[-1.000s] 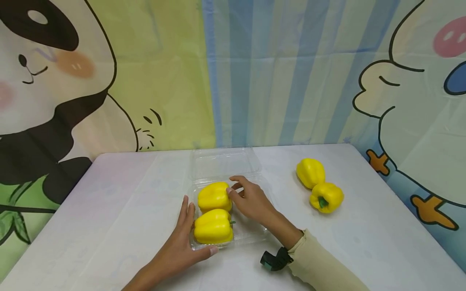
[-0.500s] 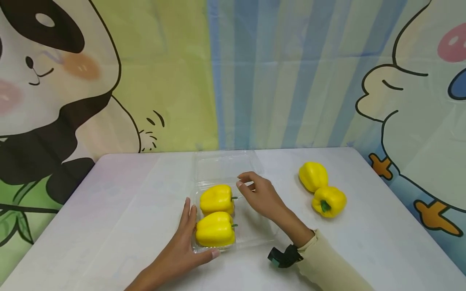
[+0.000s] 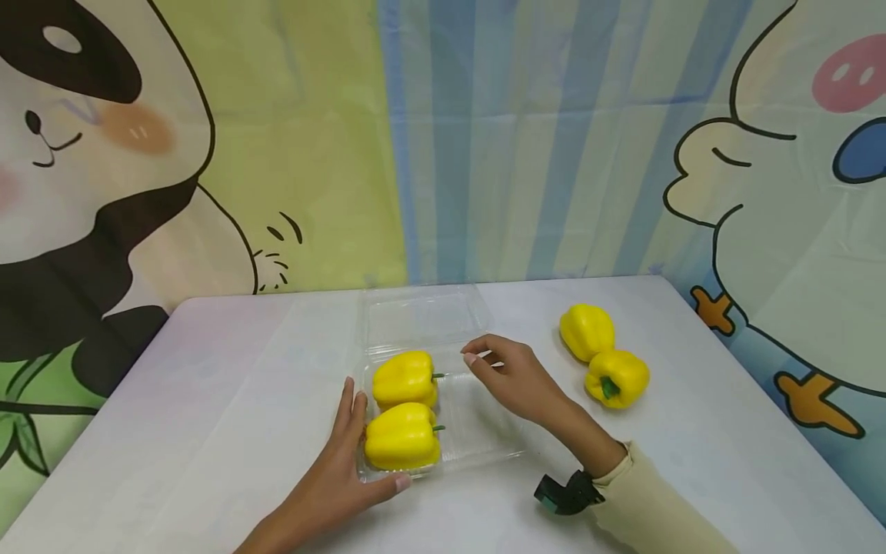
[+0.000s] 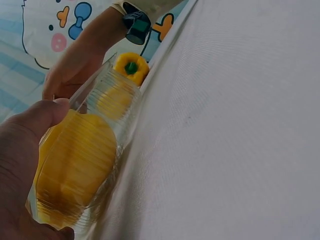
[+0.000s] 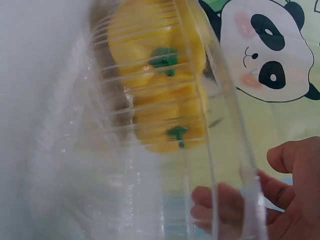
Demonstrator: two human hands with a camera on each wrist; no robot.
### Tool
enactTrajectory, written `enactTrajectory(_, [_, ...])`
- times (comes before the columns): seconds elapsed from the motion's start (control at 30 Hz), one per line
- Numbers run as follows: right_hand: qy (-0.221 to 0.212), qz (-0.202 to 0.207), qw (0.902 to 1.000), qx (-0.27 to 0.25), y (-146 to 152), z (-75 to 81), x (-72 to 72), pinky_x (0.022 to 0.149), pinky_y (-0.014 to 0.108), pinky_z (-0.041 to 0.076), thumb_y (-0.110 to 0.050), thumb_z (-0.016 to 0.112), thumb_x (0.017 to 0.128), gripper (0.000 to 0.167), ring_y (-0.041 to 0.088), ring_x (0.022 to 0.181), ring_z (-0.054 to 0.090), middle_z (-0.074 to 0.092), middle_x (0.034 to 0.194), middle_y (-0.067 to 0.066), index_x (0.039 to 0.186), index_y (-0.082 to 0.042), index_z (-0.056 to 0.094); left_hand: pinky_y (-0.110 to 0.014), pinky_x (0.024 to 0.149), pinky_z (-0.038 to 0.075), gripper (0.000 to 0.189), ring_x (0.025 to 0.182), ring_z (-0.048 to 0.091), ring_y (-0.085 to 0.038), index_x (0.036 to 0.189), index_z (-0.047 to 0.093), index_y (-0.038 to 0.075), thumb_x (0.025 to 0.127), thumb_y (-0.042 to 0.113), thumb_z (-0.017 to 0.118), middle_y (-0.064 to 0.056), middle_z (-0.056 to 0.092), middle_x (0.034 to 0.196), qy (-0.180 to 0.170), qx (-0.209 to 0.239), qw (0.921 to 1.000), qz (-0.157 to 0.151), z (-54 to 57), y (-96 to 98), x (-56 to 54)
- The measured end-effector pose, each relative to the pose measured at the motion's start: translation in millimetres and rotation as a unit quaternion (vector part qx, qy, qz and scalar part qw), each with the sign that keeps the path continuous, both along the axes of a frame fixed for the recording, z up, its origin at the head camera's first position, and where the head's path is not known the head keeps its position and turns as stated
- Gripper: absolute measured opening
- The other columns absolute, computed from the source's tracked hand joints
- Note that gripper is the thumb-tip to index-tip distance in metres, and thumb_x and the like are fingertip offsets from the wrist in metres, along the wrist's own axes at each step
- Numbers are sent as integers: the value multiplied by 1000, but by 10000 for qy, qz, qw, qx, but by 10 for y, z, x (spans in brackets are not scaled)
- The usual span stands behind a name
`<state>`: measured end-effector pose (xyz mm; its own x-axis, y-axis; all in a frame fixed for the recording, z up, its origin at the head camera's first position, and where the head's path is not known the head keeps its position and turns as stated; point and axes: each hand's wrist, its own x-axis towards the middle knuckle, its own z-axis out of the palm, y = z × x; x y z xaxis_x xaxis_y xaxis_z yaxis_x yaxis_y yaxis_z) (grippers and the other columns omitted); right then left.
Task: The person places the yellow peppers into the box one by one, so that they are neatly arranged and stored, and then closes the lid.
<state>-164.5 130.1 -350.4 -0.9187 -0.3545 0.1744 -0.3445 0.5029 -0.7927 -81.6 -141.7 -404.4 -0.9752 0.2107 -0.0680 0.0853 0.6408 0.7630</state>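
Two yellow bell peppers lie one behind the other in the left half of a clear plastic clamshell box [image 3: 477,462], its lid [image 3: 425,319] laid back: the rear pepper [image 3: 404,381] and the front pepper [image 3: 401,437]. Both green stems point right. My left hand [image 3: 339,462] rests along the box's front left corner, fingers straight at the side wall. In the left wrist view the thumb [image 4: 47,112] lies at the rim. Over the right half of the box hovers my right hand [image 3: 512,377], fingers loosely bent, holding nothing.
On the table's right side, two more yellow peppers touch each other, a rear one [image 3: 587,332] and a nearer one [image 3: 617,378] with its stem toward me. White cloth covers the table [image 3: 228,431]. A cartoon-printed curtain [image 3: 332,138] hangs behind the far edge.
My right hand has let go of the rear pepper in the box and drawn back to the right, uncovering its stem. The left hand stays at the box's corner.
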Motion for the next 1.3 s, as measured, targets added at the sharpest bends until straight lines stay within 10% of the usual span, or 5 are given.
enactTrajectory(0.63, [35, 78, 9998, -153, 246, 19, 247, 82, 28, 54, -26, 58, 100, 21, 20, 94, 66, 66, 111, 0, 115, -14, 65, -64, 108, 19, 127, 146, 2, -30, 157, 1, 9, 70, 62, 78, 14, -24, 157, 182, 111, 9998, -64, 14, -7, 42])
enactTrajectory(1.3, [1862, -552, 9798, -469, 553, -33, 359, 92, 29, 49, 1, 63, 93, 24, 18, 108, 60, 63, 116, 3, 117, -2, 62, -64, 108, 20, 127, 146, 4, -30, 157, 1, 9, 71, 63, 77, 16, -26, 156, 206, 58, 9997, -64, -1, -24, 29])
